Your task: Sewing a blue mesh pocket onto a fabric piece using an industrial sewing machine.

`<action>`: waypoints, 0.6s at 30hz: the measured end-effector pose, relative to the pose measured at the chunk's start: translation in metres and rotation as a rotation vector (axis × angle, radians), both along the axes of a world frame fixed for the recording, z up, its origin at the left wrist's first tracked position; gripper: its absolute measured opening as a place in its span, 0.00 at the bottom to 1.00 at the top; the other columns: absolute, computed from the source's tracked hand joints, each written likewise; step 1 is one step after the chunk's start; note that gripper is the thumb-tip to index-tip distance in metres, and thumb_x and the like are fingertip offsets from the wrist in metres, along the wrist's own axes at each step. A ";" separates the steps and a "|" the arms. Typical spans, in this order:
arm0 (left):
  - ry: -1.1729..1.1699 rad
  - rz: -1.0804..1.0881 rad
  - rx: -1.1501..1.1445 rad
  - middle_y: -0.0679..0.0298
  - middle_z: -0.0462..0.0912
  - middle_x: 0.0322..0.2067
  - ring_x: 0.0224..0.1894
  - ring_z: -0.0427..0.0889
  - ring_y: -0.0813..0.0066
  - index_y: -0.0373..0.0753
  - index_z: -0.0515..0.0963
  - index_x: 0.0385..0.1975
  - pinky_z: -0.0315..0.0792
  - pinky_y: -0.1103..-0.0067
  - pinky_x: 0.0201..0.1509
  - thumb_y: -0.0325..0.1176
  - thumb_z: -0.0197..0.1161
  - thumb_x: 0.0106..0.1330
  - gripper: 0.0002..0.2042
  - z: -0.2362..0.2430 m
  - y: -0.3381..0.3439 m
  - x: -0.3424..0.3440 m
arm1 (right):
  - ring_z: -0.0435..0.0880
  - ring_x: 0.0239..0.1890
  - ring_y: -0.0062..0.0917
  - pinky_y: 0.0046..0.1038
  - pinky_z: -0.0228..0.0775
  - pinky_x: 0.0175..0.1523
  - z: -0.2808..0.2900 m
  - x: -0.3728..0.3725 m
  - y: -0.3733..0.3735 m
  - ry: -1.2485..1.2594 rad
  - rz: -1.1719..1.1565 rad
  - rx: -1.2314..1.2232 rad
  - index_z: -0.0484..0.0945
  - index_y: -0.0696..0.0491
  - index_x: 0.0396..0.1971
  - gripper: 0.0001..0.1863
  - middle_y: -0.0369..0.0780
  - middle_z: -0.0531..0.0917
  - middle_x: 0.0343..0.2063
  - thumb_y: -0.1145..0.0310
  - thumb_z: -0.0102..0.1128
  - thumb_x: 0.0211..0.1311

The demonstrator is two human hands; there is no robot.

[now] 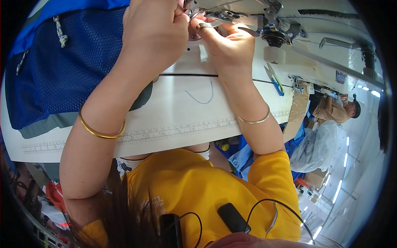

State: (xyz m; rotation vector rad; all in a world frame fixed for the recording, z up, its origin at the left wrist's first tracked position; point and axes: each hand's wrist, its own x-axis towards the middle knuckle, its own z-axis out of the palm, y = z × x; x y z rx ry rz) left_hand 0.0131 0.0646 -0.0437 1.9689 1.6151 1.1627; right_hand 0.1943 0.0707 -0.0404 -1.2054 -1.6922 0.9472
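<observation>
While the hands (159, 37) (233, 47) curl, grasp unclear, blue mesh fabric (78, 66) lies on the white table (171, 99), ceiling lights (338, 191) beyond.

White worktable (165, 105) fills the middle, dark seam across it, printed ruler scale (173, 129) along the curved near edge, bright patch of light at the far end. Right side, tipped sideways by the lens: pale ceiling (362, 165) with rows of lit tube lights (337, 191), co-worker (335, 112) in tan top and dark cap, upright cardboard sheet (297, 111), clear plastic bag (316, 146) below it, cardboard box (316, 178) under that. Lower left, beside the table: red and white cloth (56, 195), dim clutter, details too dark to tell.
</observation>
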 end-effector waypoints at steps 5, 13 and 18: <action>0.078 0.050 0.047 0.54 0.87 0.32 0.40 0.77 0.57 0.32 0.87 0.32 0.69 0.68 0.49 0.31 0.66 0.63 0.08 0.000 -0.002 0.002 | 0.81 0.32 0.11 0.13 0.72 0.40 0.001 0.001 -0.001 -0.035 -0.007 0.068 0.89 0.62 0.36 0.08 0.33 0.89 0.30 0.72 0.72 0.61; 0.062 0.061 0.054 0.55 0.86 0.34 0.43 0.77 0.57 0.32 0.86 0.32 0.69 0.67 0.51 0.32 0.67 0.64 0.08 -0.003 -0.002 0.001 | 0.80 0.30 0.11 0.15 0.71 0.40 0.002 0.005 -0.003 -0.269 -0.059 0.180 0.88 0.63 0.33 0.08 0.33 0.88 0.28 0.72 0.69 0.61; 0.057 0.060 0.070 0.56 0.84 0.32 0.41 0.76 0.59 0.32 0.86 0.32 0.70 0.68 0.49 0.31 0.68 0.64 0.08 0.004 -0.006 0.002 | 0.77 0.24 0.23 0.24 0.69 0.32 -0.001 0.022 0.001 -0.201 -0.335 0.228 0.76 0.58 0.26 0.13 0.37 0.80 0.20 0.71 0.75 0.51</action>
